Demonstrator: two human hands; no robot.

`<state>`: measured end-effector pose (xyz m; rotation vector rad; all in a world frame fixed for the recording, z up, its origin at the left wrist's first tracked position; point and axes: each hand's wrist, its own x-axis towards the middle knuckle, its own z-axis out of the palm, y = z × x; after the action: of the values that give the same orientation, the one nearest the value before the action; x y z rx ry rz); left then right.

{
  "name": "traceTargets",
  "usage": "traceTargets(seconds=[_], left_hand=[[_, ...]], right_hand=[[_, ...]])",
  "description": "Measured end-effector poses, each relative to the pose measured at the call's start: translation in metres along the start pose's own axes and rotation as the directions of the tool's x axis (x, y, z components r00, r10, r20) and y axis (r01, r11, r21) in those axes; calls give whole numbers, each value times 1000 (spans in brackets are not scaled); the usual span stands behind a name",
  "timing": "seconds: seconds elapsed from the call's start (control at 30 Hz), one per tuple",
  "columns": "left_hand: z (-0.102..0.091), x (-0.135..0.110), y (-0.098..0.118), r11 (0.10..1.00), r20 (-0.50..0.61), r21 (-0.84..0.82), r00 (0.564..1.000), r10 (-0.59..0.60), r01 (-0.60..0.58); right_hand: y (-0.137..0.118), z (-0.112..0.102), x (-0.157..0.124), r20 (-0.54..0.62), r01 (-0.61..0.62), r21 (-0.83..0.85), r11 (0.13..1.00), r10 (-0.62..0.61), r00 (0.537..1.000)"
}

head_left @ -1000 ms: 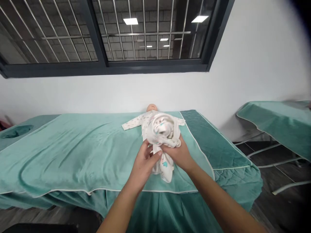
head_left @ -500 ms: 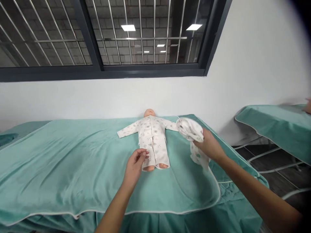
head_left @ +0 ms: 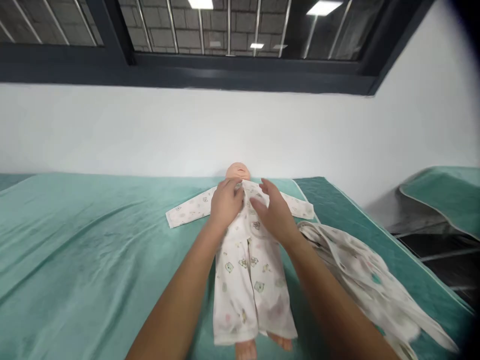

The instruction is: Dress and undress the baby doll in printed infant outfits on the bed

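Observation:
A baby doll [head_left: 238,171] lies on its back, dressed in a white printed long-sleeved top [head_left: 189,207] and matching trousers [head_left: 234,290]. Its sleeves spread out to both sides, and its feet show below the trouser legs. My left hand [head_left: 227,202] rests on the chest by the neckline, fingers bent and slightly apart, with nothing visible in them. Over the other side of the chest is my right hand [head_left: 275,212], open, thumb and fingers apart. A loose white printed baby garment [head_left: 360,260] lies crumpled right of the doll, partly behind my right forearm.
A green blanket [head_left: 93,250] with folds covers the bed under the doll. Behind it stands a white wall [head_left: 168,130] below a dark-framed barred window [head_left: 240,75]. Another green-covered bed [head_left: 446,190] is at the right, across a gap.
My right hand has let go of the bunched garment, which now lies on the bed at the right. Both hands have moved to the doll's chest, and the view has come closer.

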<state>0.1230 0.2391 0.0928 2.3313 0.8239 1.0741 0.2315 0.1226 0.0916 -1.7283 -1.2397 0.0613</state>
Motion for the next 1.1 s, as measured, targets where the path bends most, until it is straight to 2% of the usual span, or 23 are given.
traceTargets(seconds=[0.07, 0.17, 0.27, 0.43, 0.6, 0.77, 1.1], left_hand=[[11, 17, -12, 999, 46, -8, 998, -51, 51], [19, 22, -26, 995, 84, -11, 992, -98, 99], [21, 17, -33, 994, 98, -12, 989, -109, 111], [20, 17, -32, 987, 126, -35, 981, -149, 155], [21, 18, -30, 981, 119, -64, 977, -176, 184], [20, 17, -29, 980, 116, -68, 977, -176, 185], [22, 16, -32, 985, 102, -53, 982, -159, 165]], right_hand=[[17, 29, 35, -33, -103, 137, 985, 108, 994], [39, 49, 57, 55, -125, 211, 970, 116, 992], [50, 49, 54, 127, -95, 281, 955, 61, 990], [49, 47, 48, 101, -46, 262, 964, 20, 995], [46, 46, 51, 115, -76, 261, 962, 47, 992], [46, 46, 51, 107, -39, 263, 964, 11, 994], [44, 45, 50, 121, -44, 253, 967, 14, 993]])
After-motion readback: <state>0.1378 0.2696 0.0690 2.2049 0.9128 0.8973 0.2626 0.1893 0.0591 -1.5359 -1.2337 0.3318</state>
